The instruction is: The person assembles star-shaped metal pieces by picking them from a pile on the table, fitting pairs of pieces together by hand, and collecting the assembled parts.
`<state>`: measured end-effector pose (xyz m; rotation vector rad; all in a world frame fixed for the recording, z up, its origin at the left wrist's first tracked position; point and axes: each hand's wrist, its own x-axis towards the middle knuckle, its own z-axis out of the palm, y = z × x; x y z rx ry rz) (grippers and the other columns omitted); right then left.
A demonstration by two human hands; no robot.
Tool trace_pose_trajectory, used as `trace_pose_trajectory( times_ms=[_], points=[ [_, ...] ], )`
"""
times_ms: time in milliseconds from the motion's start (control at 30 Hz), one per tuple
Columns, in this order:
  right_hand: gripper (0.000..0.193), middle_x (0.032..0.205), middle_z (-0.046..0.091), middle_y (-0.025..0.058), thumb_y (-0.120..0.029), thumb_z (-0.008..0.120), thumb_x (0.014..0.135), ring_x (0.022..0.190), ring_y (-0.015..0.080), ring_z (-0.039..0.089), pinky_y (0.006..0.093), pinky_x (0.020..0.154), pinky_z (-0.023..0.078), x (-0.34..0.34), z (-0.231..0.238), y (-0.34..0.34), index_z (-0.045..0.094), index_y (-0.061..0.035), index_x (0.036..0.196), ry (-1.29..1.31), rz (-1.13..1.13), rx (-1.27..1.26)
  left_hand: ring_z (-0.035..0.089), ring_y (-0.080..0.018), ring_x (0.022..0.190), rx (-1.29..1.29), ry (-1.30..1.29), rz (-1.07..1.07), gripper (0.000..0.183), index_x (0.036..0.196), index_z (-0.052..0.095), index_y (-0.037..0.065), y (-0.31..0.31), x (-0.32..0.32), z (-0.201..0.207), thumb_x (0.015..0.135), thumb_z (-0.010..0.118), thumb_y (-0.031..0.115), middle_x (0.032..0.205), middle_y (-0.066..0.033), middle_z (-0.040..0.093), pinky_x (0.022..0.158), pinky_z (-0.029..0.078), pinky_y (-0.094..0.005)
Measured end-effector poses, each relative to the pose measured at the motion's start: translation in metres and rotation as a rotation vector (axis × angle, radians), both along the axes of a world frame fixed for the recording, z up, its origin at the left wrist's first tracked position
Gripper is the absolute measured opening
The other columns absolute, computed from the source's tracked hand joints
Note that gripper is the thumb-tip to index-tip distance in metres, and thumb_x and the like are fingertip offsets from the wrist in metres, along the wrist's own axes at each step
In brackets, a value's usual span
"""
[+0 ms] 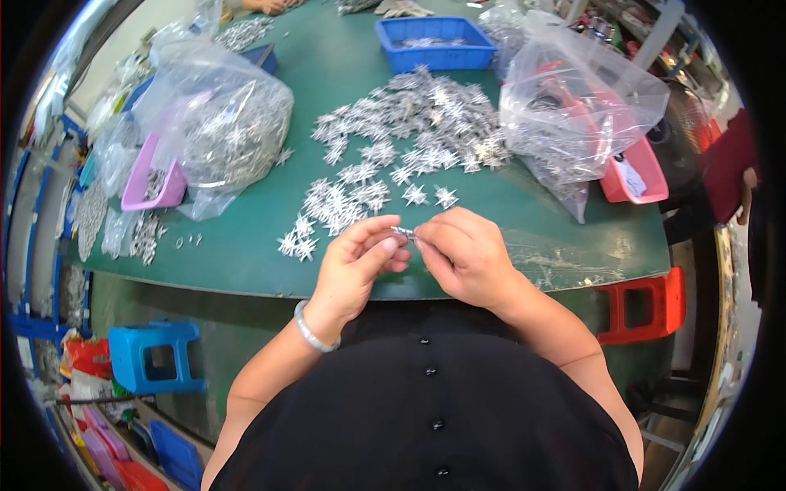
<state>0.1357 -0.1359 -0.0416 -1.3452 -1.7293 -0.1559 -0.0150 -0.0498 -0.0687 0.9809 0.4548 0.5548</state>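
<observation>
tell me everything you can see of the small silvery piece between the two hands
The small silvery piece is slim and shiny, apparently metal, with what look like bands along it. It lies nearly level, dipping slightly rightward, above the green table near its front edge. The right hand pinches its right end; its left end sits at the left hand's fingertips. Fingers partly cover it, so its full shape is unclear.
</observation>
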Motion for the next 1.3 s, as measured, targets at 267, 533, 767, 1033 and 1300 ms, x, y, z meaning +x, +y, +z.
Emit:
trace_pose_trajectory(
  times_ms=[267,533,767,1033,1300],
  points=[
    [0.008,0.071,0.058,0.0121,-0.008,0.059,0.072,0.068,0.0305,0.055,0.037,0.063,0.043,0.121,0.098,-0.002,0.06,-0.0029,0.079,-0.389,-0.681,0.342,0.059,-0.016,0.077,0.148,0.071,0.058,0.02,0.103,0.052,-0.001,0.005,-0.014,-0.008,0.084,0.051,0.003,0.092,-0.0104,0.059,0.068,0.05,-0.0266],
    [0.019,0.088,0.058,0.0105,-0.014,0.059,0.073,0.083,0.0284,0.054,0.0373,0.073,0.043,0.121,0.079,0.022,0.06,-0.0062,0.091,-0.324,-0.589,-0.002,0.058,-0.0138,0.073,0.206,0.103,0.108,0.016,0.098,0.055,-0.002,0.009,-0.022,-0.01,0.084,0.052,0.004,0.087,-0.0092,0.059,0.065,0.048,-0.0251],
    [0.016,0.082,0.054,0.0112,-0.013,0.058,0.073,0.084,0.0286,0.054,0.0386,0.074,0.045,0.062,-0.016,0.084,0.061,-0.006,0.087,-0.309,-0.132,-0.488,0.057,-0.0125,0.072,0.209,0.098,0.108,0.016,0.097,0.057,-0.001,0.012,-0.03,-0.013,0.084,0.052,0.005,0.086,-0.0078,0.059,0.064,0.047,-0.0241],
    [0.02,0.092,0.051,0.0131,-0.011,0.061,0.07,0.095,0.0291,0.049,0.0377,0.08,0.043,0.062,-0.032,0.104,0.059,-0.0051,0.088,-0.404,-0.125,-0.633,0.057,-0.0121,0.072,0.209,0.129,0.13,0.015,0.097,0.057,-0.001,0.012,-0.042,-0.017,0.084,0.052,0.005,0.085,-0.0075,0.06,0.064,0.047,-0.0237],
    [0.022,0.075,0.055,0.0076,-0.008,0.065,0.068,0.065,0.0216,0.054,0.03,0.06,0.044,0.055,-0.018,0.077,0.054,-0.0021,0.086,0.106,-0.113,-0.496,0.057,-0.0121,0.073,0.208,0.117,0.096,0.018,0.1,0.055,-0.001,0.011,-0.031,-0.018,0.084,0.052,0.006,0.088,-0.0076,0.059,0.065,0.047,-0.0236]
  ],
)
